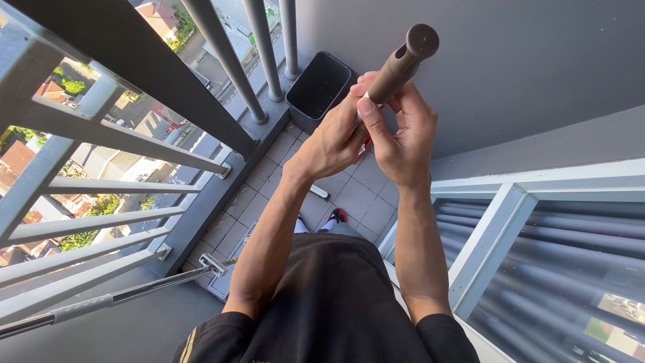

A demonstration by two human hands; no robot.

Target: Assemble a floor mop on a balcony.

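Note:
A brown cylindrical handle (403, 62) with a round cap and a slot near its top points up and to the right at the middle of the head view. My left hand (334, 134) and my right hand (403, 138) both grip its lower end, thumbs pressed side by side against it. Whatever lies below the grip is hidden behind my fingers. I stand on a tiled balcony floor (349, 195) in a black shirt, arms raised in front of me.
A grey railing with round bars (228, 64) runs along the left, high above streets and roofs. A dark square bin (319, 87) stands in the far corner. A metal pole (121, 299) leans at lower left. A white-framed window (490, 242) is at right.

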